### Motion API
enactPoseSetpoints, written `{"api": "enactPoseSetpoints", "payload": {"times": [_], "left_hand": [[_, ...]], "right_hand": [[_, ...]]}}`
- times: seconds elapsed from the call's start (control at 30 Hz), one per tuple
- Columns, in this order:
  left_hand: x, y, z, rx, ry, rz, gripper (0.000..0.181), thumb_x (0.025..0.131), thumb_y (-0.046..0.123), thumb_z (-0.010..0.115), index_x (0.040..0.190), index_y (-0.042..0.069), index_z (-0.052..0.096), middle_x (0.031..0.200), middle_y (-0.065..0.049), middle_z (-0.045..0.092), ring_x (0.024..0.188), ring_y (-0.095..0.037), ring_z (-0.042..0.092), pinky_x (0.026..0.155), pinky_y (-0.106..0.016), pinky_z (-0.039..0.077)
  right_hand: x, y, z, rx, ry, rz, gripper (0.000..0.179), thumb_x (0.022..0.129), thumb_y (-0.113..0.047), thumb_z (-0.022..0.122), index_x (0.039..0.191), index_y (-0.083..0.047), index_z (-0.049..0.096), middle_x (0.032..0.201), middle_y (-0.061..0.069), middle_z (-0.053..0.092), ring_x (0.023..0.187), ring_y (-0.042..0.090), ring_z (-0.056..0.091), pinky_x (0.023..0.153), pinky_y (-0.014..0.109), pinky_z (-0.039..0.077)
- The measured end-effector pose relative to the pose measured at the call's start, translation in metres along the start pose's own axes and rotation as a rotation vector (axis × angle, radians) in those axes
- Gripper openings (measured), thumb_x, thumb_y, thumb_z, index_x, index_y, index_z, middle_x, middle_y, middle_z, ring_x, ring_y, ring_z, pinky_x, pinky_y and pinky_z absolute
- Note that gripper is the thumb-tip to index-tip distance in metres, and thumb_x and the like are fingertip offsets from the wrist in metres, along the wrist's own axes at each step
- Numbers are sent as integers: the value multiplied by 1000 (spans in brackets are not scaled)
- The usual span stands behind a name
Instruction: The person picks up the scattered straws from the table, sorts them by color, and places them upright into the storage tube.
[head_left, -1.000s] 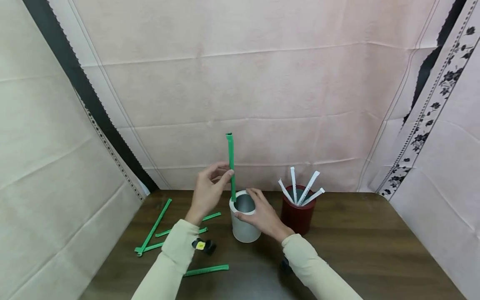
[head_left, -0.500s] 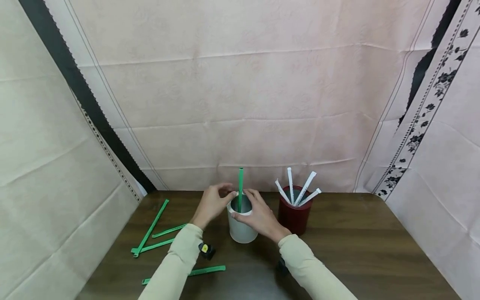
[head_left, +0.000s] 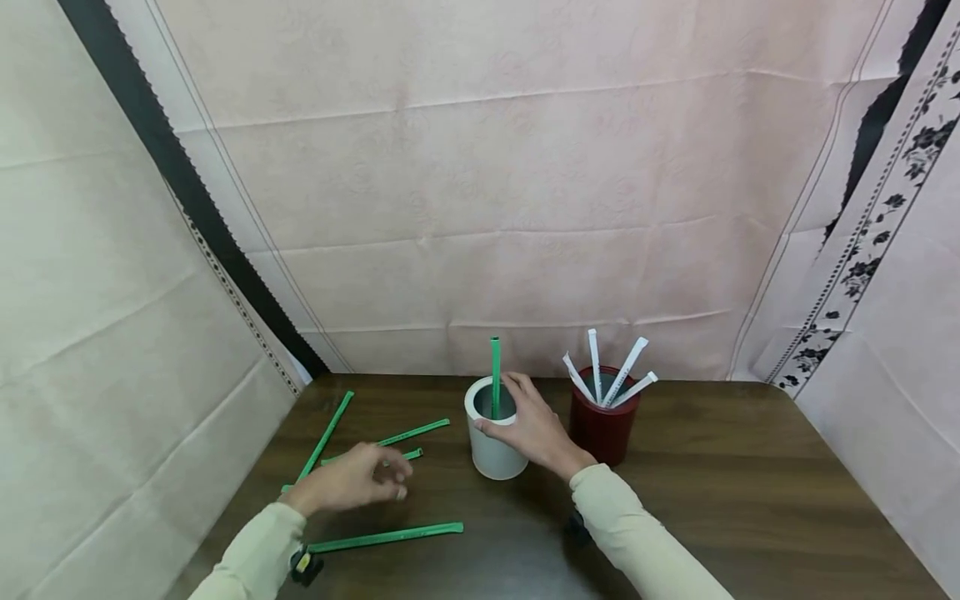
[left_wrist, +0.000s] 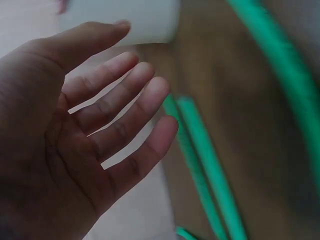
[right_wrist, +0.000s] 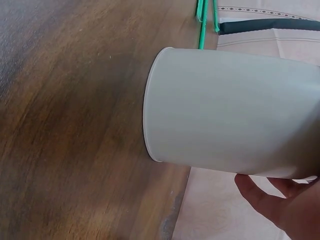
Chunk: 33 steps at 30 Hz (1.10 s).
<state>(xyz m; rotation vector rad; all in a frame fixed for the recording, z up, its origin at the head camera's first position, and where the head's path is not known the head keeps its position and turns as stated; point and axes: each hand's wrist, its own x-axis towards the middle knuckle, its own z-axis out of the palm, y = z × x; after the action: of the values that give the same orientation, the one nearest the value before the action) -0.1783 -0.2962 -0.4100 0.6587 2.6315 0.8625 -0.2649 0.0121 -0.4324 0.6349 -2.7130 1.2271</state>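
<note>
Toward the surface's (head_left: 712, 500) back edge, a cup (head_left: 498, 454) is held by the right grip (head_left: 538, 429); sticks (head_left: 415, 432) are part-hidden by the slack left grip (head_left: 351, 480).

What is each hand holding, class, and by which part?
The right hand grips the white cup near its rim; the left hand holds nothing.

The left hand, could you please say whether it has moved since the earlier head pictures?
Yes: judged against the table, the left hand has moved leftward and nearer the person, away from the white cup.
</note>
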Motion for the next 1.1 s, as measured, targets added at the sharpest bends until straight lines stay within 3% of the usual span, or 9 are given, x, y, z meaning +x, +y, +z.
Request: {"api": "enactPoseSetpoints", "payload": {"times": [0.13, 0.23, 0.37, 0.53, 0.67, 0.77, 0.87, 0.97, 1.1], "left_hand": [[-19, -16, 21, 12, -60, -68, 27, 87, 26, 77, 109, 13, 70, 100, 4, 67, 84, -7, 62, 70, -25, 52], [-28, -22, 36, 93, -26, -95, 22, 86, 29, 79, 104, 19, 71, 95, 11, 66, 81, -5, 60, 67, -26, 51], [-29, -24, 55, 199, 32, -100, 17, 87, 35, 76, 100, 27, 69, 93, 20, 62, 79, 1, 58, 62, -25, 49], [-26, -24, 73, 278, 71, -23, 9, 92, 27, 72, 99, 28, 67, 92, 20, 59, 77, 5, 55, 60, -23, 49], [-24, -18, 80, 468, 117, 89, 7, 93, 18, 69, 97, 21, 64, 89, 14, 59, 75, 2, 55, 56, -21, 47], [-22, -13, 79, 597, 189, 141, 8, 91, 14, 68, 95, 16, 62, 86, 9, 58, 72, -1, 56, 50, -19, 44], [-18, -7, 70, 636, 274, 146, 9, 90, 12, 68, 96, 14, 62, 87, 7, 57, 70, -2, 55, 47, -19, 41], [-12, 6, 53, 626, 344, 121, 9, 91, 13, 66, 99, 14, 62, 90, 7, 56, 69, -2, 54, 47, -20, 41], [1, 37, 31, 555, 447, 82, 11, 92, 15, 66, 103, 15, 65, 95, 9, 61, 72, -2, 59, 54, -20, 47]], "right_hand": [[0, 2, -1, -19, -3, -7, 97, 77, -72, 68, 154, -21, 37, 150, -2, 37, 128, 23, 50, 97, 55, 49], [-1, 3, -1, -20, 5, -16, 97, 77, -72, 68, 153, -21, 37, 150, -4, 36, 128, 20, 49, 98, 53, 49], [-3, 4, -1, -16, 23, -21, 95, 78, -71, 68, 153, -21, 39, 150, -6, 36, 128, 20, 50, 98, 54, 48], [-3, 4, -2, -22, 9, -23, 96, 77, -74, 67, 153, -22, 39, 151, -5, 36, 127, 22, 51, 97, 57, 48], [-4, 4, -2, -31, -1, -10, 97, 77, -74, 67, 153, -22, 38, 151, -3, 36, 126, 23, 52, 97, 57, 48], [-3, 5, -2, -38, -8, -4, 98, 76, -75, 66, 154, -23, 37, 152, -3, 36, 127, 24, 52, 97, 58, 48], [-2, 5, -1, -43, -8, -4, 98, 76, -75, 66, 154, -23, 37, 152, -3, 36, 126, 24, 52, 97, 58, 48], [-3, 5, -1, -45, -8, -8, 98, 76, -74, 67, 154, -22, 38, 152, -2, 36, 126, 24, 52, 96, 57, 49], [-4, 5, -2, -42, -2, -11, 97, 77, -73, 68, 153, -22, 39, 151, -2, 36, 125, 26, 53, 95, 57, 50]]}}
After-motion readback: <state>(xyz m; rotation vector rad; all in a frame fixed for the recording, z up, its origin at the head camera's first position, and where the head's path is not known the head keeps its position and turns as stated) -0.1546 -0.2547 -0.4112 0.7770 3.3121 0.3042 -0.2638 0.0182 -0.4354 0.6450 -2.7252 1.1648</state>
